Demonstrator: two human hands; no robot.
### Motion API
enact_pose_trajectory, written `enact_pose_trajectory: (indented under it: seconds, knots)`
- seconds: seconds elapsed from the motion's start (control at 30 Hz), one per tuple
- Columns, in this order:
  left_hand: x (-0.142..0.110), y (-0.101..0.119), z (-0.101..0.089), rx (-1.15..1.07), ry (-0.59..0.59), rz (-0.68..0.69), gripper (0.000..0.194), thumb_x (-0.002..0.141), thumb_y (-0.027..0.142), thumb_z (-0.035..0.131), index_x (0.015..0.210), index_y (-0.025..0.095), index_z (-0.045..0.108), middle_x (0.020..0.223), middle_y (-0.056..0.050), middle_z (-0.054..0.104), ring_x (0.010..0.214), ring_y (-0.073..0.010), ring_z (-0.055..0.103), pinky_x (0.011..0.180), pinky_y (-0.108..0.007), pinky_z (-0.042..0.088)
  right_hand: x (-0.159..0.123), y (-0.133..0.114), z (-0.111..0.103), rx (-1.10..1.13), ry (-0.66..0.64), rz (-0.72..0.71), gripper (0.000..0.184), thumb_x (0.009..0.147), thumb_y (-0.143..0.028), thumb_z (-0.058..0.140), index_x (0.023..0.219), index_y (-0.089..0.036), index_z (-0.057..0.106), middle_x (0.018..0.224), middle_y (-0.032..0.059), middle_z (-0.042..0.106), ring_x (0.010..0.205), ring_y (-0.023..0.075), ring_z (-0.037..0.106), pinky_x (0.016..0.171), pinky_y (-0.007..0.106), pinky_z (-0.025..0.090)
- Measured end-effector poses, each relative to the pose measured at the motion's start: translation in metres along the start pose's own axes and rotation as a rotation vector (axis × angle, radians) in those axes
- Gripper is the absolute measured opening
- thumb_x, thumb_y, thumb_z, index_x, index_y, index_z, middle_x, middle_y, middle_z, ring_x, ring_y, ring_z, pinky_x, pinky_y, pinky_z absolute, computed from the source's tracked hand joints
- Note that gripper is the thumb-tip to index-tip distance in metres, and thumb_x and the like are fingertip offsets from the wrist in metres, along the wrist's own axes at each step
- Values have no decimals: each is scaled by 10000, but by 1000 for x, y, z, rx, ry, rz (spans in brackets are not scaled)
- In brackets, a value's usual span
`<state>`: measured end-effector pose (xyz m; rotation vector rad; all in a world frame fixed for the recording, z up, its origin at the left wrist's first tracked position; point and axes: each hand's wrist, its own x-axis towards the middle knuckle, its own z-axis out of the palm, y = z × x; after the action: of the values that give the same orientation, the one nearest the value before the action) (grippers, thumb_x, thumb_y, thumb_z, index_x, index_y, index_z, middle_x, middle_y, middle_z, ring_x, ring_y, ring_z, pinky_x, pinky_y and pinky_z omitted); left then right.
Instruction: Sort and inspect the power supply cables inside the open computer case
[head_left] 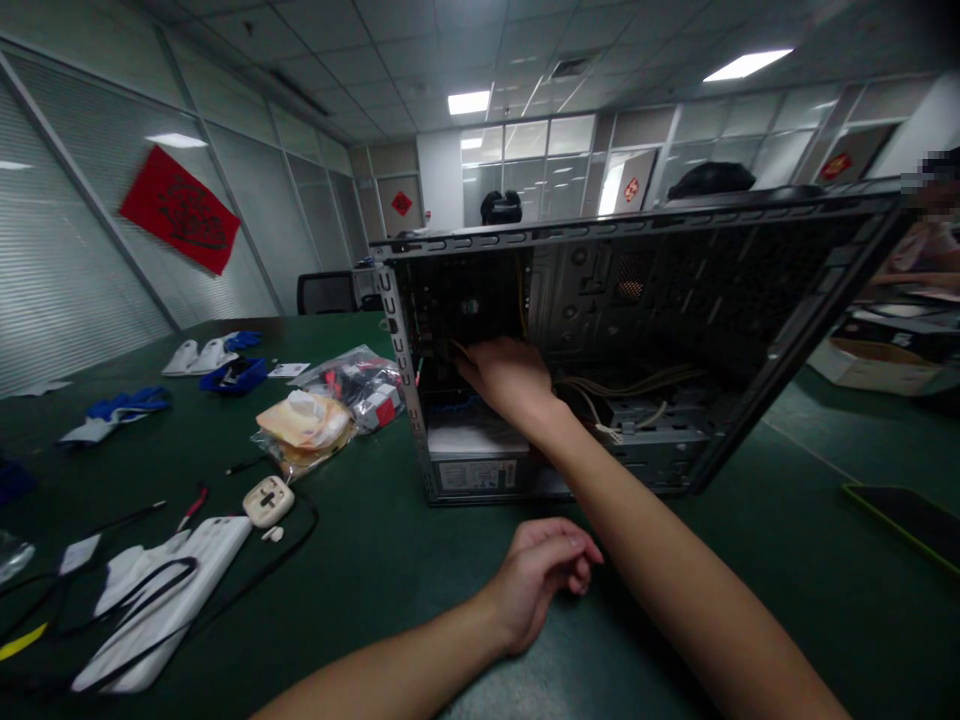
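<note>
An open computer case (pixel 675 260) lies on its side on the green table (pixel 390 560), its inside facing me. My right hand (pixel 504 378) reaches deep into the case at its left end, near yellow cables (pixel 637 385) and a dark drive bay; its fingers are hidden in the shadow. My left hand (pixel 546 572) rests on the table in front of the case, fingers curled loosely inward with nothing visible in them.
Left of the case lie plastic bags of parts (pixel 330 405), a white power strip (pixel 169 595) with black cables, a white plug (pixel 268 500), blue-and-white gloves (pixel 120 410). A person sits at the far right (pixel 930 240). A dark tablet (pixel 907 520) lies at the right.
</note>
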<state>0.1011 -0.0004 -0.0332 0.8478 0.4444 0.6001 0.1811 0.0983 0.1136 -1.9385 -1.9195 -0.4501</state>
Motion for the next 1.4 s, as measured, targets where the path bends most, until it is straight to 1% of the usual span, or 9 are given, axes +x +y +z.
enact_pose_trajectory:
  seconds: [0.2,0.57,0.8,0.87,1.0,1.13,1.2,1.33,1.4]
  knots:
    - [0,0,0,13,3,-6,248,639,342,724,661,102,666,555,-12,522,531,-109,428,547,-262,273,-3,-1,3,-22,21,29,423,1002,-415,404,1040,-138,721,980,161,720,878,269,688,741,330,512]
    - [0,0,2,66,2,-2,233,621,333,689,641,102,668,567,-19,538,542,-111,439,531,-261,260,-6,-2,4,-72,44,37,372,989,-397,434,1013,-149,710,935,160,720,854,295,696,698,341,512]
    - [0,-1,2,64,3,-1,218,611,326,702,628,112,660,577,-21,544,551,-115,431,530,-253,266,-8,-5,2,-67,32,93,363,991,-424,424,1134,-181,653,978,144,717,859,271,693,700,308,501]
    - [0,-1,2,61,1,2,255,627,360,707,628,110,658,588,-28,547,559,-118,438,530,-251,269,-7,-5,3,-67,20,95,388,993,-443,413,1108,-174,669,971,149,717,862,275,691,702,311,498]
    - [0,-2,-1,52,-23,13,381,678,478,680,643,99,660,600,-39,550,561,-122,457,535,-255,279,-8,-3,6,-58,43,82,435,999,-478,386,1083,-181,692,959,153,717,869,284,689,702,322,494]
    - [0,-2,-1,65,-30,13,360,666,457,688,645,99,660,583,-30,538,544,-115,447,528,-252,275,-8,-2,5,-43,32,71,421,999,-476,391,1074,-200,699,939,139,721,844,284,692,684,321,488]
    - [0,-2,-1,66,-34,14,384,675,479,684,646,96,662,580,-33,539,542,-115,447,528,-252,275,-8,-3,4,-39,21,72,416,996,-474,401,1065,-196,702,936,135,721,848,283,691,685,314,486]
    - [0,-2,0,18,-25,13,547,722,638,606,643,99,657,658,-77,603,564,-123,469,536,-252,294,-9,-4,4,-36,33,83,431,999,-477,389,1071,-187,699,941,145,719,850,283,687,698,319,487]
    - [0,-1,0,5,-20,8,591,730,685,576,643,105,655,667,-80,612,564,-123,469,537,-251,300,-10,-4,5,-38,35,82,407,999,-456,400,1075,-188,697,945,149,720,851,284,687,704,327,489]
